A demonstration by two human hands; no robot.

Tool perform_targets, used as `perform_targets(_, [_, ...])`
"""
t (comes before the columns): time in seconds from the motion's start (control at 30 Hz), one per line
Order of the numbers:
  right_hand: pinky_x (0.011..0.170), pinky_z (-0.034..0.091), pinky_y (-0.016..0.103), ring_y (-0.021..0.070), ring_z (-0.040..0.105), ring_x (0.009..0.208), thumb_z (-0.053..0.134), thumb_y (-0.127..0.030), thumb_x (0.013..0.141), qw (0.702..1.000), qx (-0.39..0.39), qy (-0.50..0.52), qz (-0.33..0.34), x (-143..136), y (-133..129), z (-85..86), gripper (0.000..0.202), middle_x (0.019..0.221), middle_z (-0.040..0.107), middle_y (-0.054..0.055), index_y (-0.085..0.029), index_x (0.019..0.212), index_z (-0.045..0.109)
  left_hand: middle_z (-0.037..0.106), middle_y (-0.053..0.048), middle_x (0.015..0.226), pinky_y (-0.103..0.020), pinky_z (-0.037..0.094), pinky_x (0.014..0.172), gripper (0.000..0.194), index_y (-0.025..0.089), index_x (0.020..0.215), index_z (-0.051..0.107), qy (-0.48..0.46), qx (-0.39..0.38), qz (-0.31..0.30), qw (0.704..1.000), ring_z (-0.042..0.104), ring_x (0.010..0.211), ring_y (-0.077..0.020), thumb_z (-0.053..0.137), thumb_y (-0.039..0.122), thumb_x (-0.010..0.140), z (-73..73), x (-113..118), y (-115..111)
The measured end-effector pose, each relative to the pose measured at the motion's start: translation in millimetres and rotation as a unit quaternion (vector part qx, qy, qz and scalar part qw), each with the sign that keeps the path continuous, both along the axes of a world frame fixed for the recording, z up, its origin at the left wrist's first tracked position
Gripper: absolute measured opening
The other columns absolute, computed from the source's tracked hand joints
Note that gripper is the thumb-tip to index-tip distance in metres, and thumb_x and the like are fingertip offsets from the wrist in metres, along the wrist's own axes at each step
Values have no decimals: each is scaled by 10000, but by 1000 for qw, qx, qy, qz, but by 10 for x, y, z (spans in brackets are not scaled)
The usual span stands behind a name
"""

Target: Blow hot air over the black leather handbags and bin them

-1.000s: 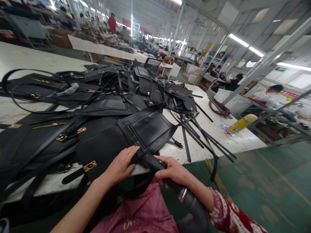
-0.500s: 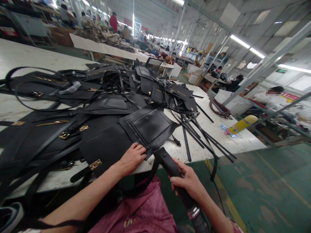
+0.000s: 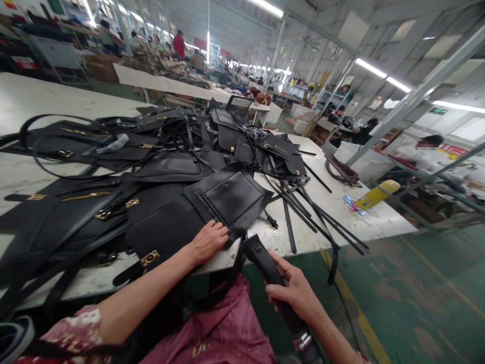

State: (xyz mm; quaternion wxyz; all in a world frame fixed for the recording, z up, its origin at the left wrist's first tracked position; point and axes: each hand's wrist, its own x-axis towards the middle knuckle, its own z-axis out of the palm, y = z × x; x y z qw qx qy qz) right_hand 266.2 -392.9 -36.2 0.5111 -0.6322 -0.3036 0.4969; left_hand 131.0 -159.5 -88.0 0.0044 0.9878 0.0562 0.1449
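Observation:
Black leather bag pieces with gold buckles lie heaped on the table. My left hand point(image 3: 210, 241) has its fingers curled together on the near edge of a black bag point(image 3: 233, 199) with a stitched square panel. My right hand point(image 3: 290, 285) wraps round a black tubular tool point(image 3: 265, 260), which has a small switch-like part near its upper end and a metal collar lower down. Its exact kind does not show. The tool's upper end is close to the bag's near corner, just right of my left hand. A black strap hangs there past the table edge.
The pale table point(image 3: 237, 258) ends just in front of me. Loose black straps point(image 3: 318, 217) stretch right, some over the edge. A yellow bottle point(image 3: 379, 194) and coiled brown straps point(image 3: 341, 169) lie at the right. A cord point(image 3: 346, 303) hangs below. People work farther off.
The tool's upper end has dropped slightly, and its tilt has changed a little. The bag's panel has shifted slightly left. My left hand stays on the bag's near edge.

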Motion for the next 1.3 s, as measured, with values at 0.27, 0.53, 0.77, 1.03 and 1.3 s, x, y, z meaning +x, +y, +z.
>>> perform_targets(0.27, [371,429,189,107,527,478,655,-145,640,999,5,30,45,21,20,-27,710,793,583,-2,-243,1292,390,522,-14,719,-315,317,778,226,180,741,603,-68,-90,-8,994,461,727,-131,409,125,843,-122,-212,-166])
perform_targets(0.53, [377,442,185,102,520,465,630,-159,664,986,-33,15,160,160,168,153,647,719,555,-27,-272,1266,421,520,-35,770,-324,353,775,200,155,726,543,-90,-122,13,988,441,761,-143,390,104,843,-201,-403,-351])
perform_targets(0.77, [374,456,199,122,543,449,646,-174,645,953,-101,19,285,252,566,179,624,679,580,-16,-234,1239,464,530,-40,809,-366,371,849,165,154,716,522,-131,-140,56,980,448,798,-148,414,97,827,-264,-605,-442])
perform_targets(1.03, [387,459,205,122,542,455,648,-231,661,968,-42,40,245,281,602,-3,679,655,572,-27,-224,1292,395,534,-33,792,-315,398,812,180,152,699,534,-133,-189,53,972,466,794,-135,419,95,825,-243,-662,-384])
perform_targets(1.3, [401,440,191,109,525,435,689,-205,628,923,-124,43,361,305,824,163,700,622,586,-34,-221,1276,424,552,-44,824,-318,414,803,181,152,724,552,-142,-208,50,967,474,822,-141,411,110,830,-244,-682,-379])
